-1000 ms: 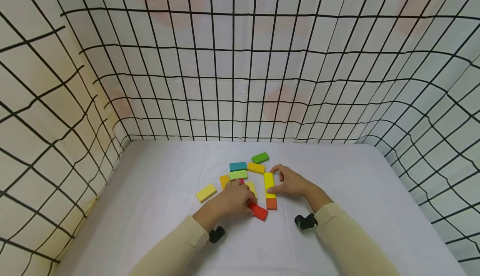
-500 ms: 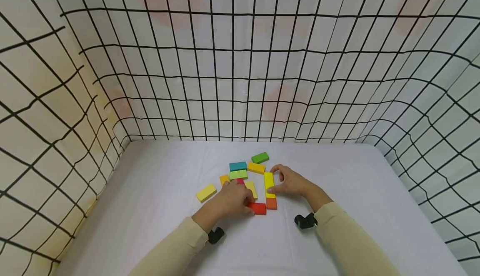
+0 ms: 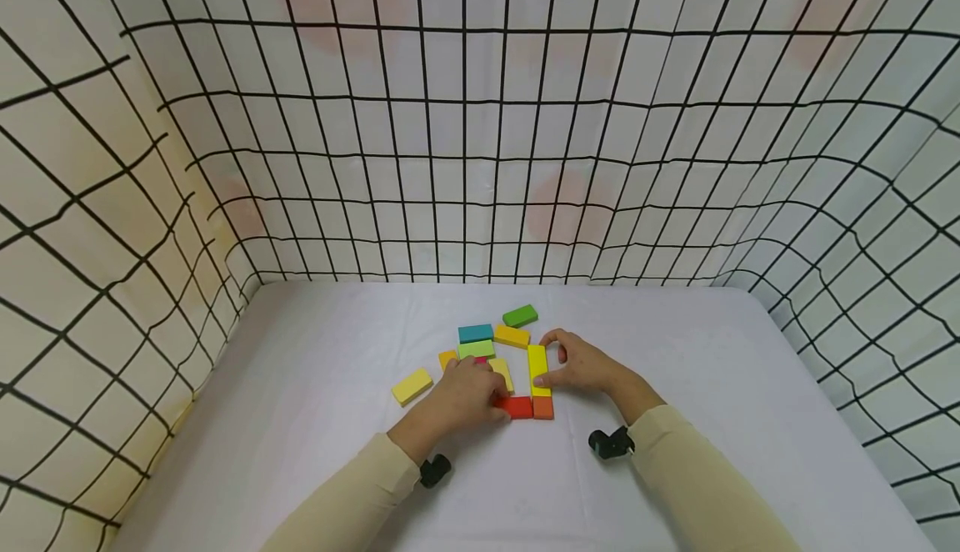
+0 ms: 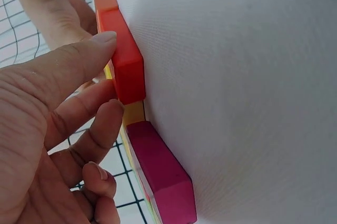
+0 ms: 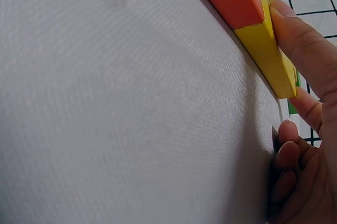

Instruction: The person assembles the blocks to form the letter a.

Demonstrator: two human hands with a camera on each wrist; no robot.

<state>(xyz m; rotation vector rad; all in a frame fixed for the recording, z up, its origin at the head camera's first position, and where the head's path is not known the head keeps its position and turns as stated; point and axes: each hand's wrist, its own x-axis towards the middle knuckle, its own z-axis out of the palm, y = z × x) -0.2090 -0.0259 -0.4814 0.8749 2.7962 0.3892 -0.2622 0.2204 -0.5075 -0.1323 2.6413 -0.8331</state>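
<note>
My left hand pinches a red block, its thumb lying on the block in the left wrist view. The block's right end meets an orange block. Directly beyond the orange block, in line with it, lies a yellow block. My right hand holds that yellow block between thumb and index finger, its other fingers curled, as the right wrist view shows. A magenta block is close to my left fingertips; the left hand hides most of it in the head view.
Around the hands lie a teal block, a light green block, a green block, an amber block and pale yellow blocks, one at left. Black wire mesh stands round the white table's back and sides.
The red block has turned from slanted to straight and moved away from the person until its end meets the orange block. The right hand has stayed at the yellow block.
</note>
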